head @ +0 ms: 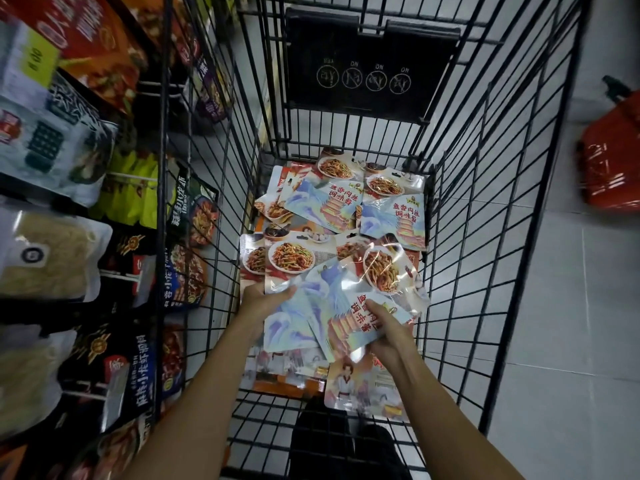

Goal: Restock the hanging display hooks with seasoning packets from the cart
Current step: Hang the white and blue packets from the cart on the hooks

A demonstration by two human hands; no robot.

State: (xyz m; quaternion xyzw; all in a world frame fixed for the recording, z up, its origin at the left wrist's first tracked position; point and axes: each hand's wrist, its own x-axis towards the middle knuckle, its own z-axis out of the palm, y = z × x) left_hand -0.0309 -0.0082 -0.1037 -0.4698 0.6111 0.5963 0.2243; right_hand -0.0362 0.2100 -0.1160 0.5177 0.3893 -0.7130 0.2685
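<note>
Seasoning packets (332, 306): pickup step, with left hand (258, 306) and right hand (388, 327) pinching the stack. Next move likely: carry to display hooks (133, 177), 9 o'clock.

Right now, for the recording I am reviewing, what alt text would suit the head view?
The left hand and right hand hold a fan of seasoning packets over a black wire cart, where loose packets cover the floor. Hanging packets fill display hooks to the left.

left grip (257, 302) and right grip (387, 336) clasped, forearms extended.
</note>
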